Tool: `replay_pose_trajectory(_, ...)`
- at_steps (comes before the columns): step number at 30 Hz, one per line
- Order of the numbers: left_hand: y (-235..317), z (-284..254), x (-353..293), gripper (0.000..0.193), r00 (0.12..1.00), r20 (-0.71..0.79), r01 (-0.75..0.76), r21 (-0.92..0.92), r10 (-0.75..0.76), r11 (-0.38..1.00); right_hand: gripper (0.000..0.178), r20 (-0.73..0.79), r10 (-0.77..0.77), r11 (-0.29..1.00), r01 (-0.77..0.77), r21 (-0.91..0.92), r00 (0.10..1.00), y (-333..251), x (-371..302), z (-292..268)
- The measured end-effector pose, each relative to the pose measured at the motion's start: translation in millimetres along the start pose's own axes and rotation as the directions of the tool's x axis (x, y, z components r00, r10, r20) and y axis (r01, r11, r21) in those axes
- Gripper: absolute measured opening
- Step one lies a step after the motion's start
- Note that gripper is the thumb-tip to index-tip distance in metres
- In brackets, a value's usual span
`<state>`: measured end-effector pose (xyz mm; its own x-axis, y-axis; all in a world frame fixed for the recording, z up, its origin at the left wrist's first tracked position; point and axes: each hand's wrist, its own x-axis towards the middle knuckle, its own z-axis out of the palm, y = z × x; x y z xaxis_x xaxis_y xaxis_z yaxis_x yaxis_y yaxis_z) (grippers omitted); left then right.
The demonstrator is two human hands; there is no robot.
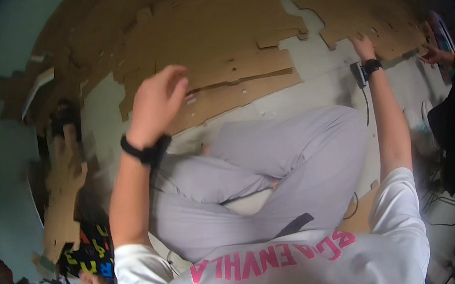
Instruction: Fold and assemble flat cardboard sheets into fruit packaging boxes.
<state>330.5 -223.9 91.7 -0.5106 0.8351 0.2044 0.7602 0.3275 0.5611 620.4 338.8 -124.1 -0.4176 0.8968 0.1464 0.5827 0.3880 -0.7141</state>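
My left hand (160,103) hovers over the near edge of a large flat cardboard sheet (202,36). Its fingers curve loosely, with a gap between thumb and forefinger. A tiny pinkish-white bit shows beside the thumb; I cannot make out what it is. Stretched far to the right, my right hand (363,48) is at the near edge of another cut cardboard sheet (362,9), its fingers closed on that edge. Both wrists wear black bands, and a small dark box (358,75) with a cable is by the right one.
At the right, another person's hand (435,52) reaches to the same cardboard. Two more people are at the left, one beside a long cardboard piece (63,206). Black cables (449,207) lie on the pale floor (268,104). My crossed legs fill the middle.
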Motion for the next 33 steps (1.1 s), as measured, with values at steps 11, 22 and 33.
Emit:
replay_pose_trajectory(11,-148,50,42,0.035,0.913,0.009,0.388,0.284,-0.407,0.877,0.076,0.877,-0.068,0.837,0.506,-0.209,0.476,-268,-110,148)
replay_pose_trajectory(22,-114,32,35,0.033,0.955,-0.099,0.293,0.171,-0.279,0.941,0.065,0.733,-0.344,0.626,0.725,-0.287,0.586,-213,-126,188)
replay_pose_trajectory(33,-122,48,48,0.092,0.758,0.428,0.650,-0.425,-0.493,0.630,0.041,0.045,-0.839,0.532,0.835,-0.141,0.542,-286,-97,126)
